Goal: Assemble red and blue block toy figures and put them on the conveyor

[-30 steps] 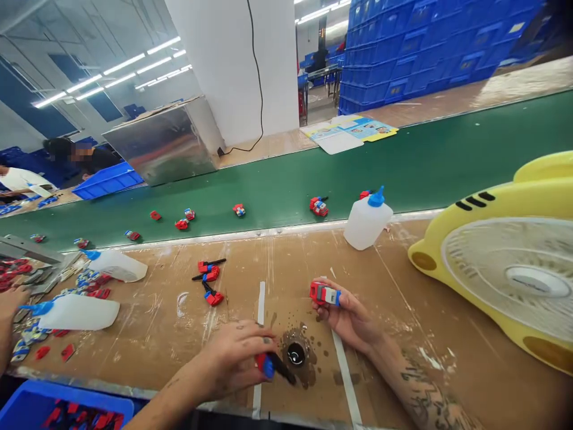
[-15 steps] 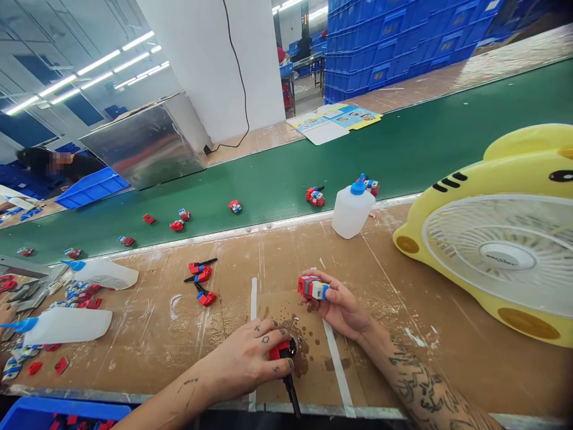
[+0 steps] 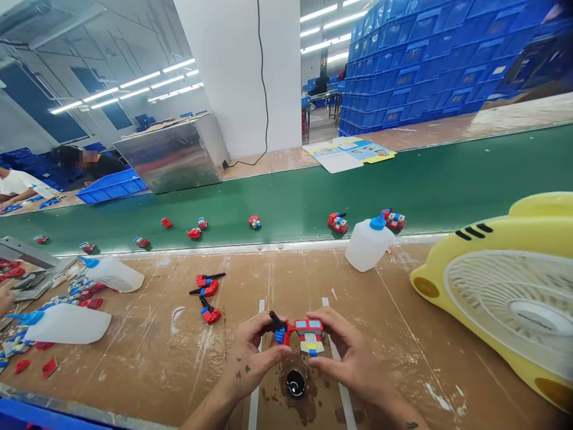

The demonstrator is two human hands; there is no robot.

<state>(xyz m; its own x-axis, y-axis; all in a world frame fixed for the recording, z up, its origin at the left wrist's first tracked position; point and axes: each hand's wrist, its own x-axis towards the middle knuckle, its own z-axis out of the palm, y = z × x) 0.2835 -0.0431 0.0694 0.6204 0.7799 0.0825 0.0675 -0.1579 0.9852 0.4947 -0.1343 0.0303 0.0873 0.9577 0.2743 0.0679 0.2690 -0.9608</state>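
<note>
Over a scuffed cardboard-brown bench top (image 3: 403, 334), streaked with pale glue smears, the two hands meet just above a small round black cap (image 3: 295, 383) that sits in a dark wet stain. The left hand (image 3: 253, 355) pinches a small red and blue plastic piece with a thin black rod (image 3: 278, 327) sticking up and away from it, thumb below and fingers curled over the top. The right hand (image 3: 347, 352) grips a blocky toy body (image 3: 310, 334), red on top, white and blue below, between thumb and bent fingers, palm turned inward. The two parts touch, held side by side at the middle of the bench. Both wrists angle in from the near edge. Just beyond the hands, three more red pieces with black rods (image 3: 206, 291) lie loose on the board. A squat, translucent white glue bottle with a blue nozzle (image 3: 367, 242) stands at the bench's far edge, beside a smooth green conveyor belt (image 3: 447, 179) carrying scattered red toys. A glossy yellow fan with a white round grille (image 3: 514, 298) sits to the right; two more white bottles (image 3: 67, 322) lie on their sides at the left.
</note>
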